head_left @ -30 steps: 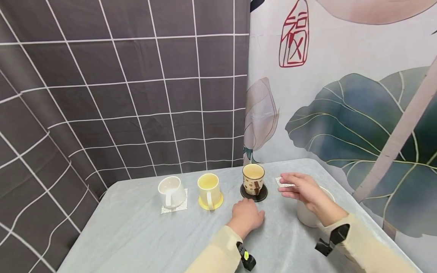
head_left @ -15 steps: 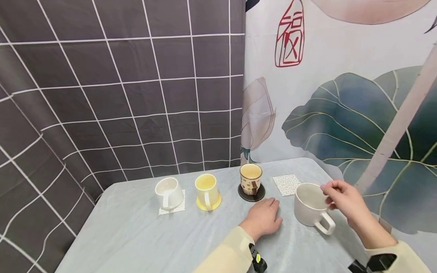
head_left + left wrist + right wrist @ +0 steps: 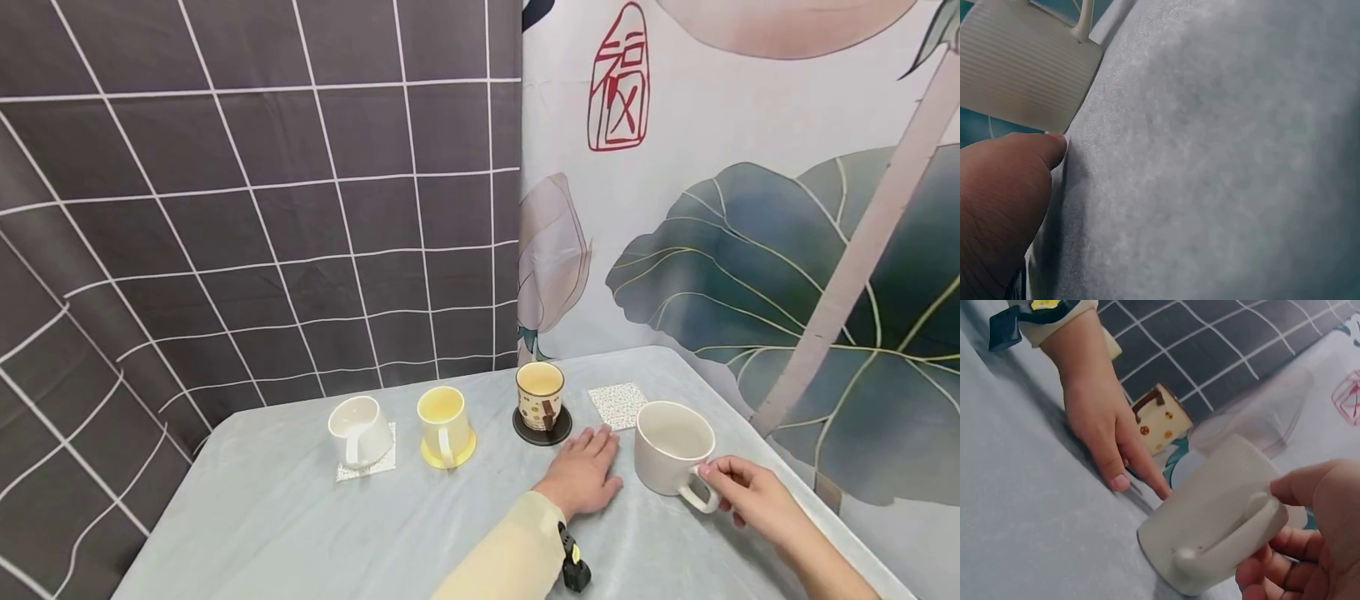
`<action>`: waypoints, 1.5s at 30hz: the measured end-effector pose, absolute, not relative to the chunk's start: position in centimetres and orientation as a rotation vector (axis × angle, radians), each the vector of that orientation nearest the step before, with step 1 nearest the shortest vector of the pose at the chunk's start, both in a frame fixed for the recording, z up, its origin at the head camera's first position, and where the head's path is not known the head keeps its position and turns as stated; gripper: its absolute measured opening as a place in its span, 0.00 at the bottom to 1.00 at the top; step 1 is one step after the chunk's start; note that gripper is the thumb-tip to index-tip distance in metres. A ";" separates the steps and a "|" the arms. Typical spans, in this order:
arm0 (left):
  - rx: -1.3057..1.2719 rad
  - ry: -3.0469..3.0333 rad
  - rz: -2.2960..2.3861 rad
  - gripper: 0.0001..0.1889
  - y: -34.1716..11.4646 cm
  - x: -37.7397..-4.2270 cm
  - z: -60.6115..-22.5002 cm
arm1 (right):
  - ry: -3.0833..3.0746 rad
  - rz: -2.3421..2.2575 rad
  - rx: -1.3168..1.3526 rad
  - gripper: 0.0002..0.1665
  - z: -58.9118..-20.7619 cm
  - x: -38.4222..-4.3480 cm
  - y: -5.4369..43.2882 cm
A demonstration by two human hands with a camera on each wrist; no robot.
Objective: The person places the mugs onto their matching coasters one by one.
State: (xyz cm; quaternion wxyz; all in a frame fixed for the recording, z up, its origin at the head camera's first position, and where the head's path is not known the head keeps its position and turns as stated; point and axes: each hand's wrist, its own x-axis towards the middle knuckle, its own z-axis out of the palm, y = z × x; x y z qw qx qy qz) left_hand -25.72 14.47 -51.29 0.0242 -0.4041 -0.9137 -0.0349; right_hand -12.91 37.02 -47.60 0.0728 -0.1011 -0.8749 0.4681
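In the head view, a large off-white ribbed mug point(image 3: 663, 458) stands on the cloth at the right, its handle toward the front right. My right hand point(image 3: 757, 496) pinches that handle between thumb and fingers. The right wrist view shows the thumb on top of the handle point(image 3: 1229, 540) and curled fingers beside it. Palm down, my left hand point(image 3: 581, 473) rests on the cloth, fingers spread, left of the mug. Beyond the two lies a white speckled square coaster point(image 3: 617, 405) with nothing on it. A spotted cream mug point(image 3: 538, 404) sits on a black round coaster point(image 3: 527, 433).
Farther left, a yellow mug point(image 3: 441, 417) stands on a yellow round coaster point(image 3: 427, 455). A white mug point(image 3: 363, 437) sits on another speckled square coaster point(image 3: 367, 472). The grey-blue cloth point(image 3: 337, 542) covers the table, with a gridded dark curtain point(image 3: 300, 208) behind.
My right hand has moved from over the big mug, past its rim, down to its handle. The left hand has shifted right and its fingers have spread. The view has turned slightly right.
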 end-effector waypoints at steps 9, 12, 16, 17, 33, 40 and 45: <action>-1.254 -2.877 -0.085 0.34 15.7 -25.9 -51.4 | -2.489 1.817 0.009 0.22 -49.6 -12.9 38.1; -1.247 -2.882 -0.082 0.33 15.8 -26.0 -51.7 | -2.413 1.935 0.186 0.23 -50.0 -13.0 38.5; -1.242 -2.876 -0.053 0.33 15.9 -26.3 -51.6 | -2.364 2.068 0.322 0.25 -50.2 -13.2 38.9; -1.244 -2.875 -0.047 0.33 15.9 -26.3 -51.5 | -2.353 2.095 0.346 0.25 -50.2 -13.3 39.0; -1.223 -2.941 -0.069 0.34 15.9 -26.3 -51.3 | -2.268 2.235 0.439 0.26 -50.1 -13.1 39.1; -1.238 -2.969 -0.128 0.34 15.9 -26.5 -51.9 | -2.287 2.545 0.292 0.23 -48.4 -13.1 39.4; -1.238 -2.956 -0.127 0.34 15.9 -26.6 -52.4 | -2.175 2.822 0.256 0.22 -47.2 -13.4 39.7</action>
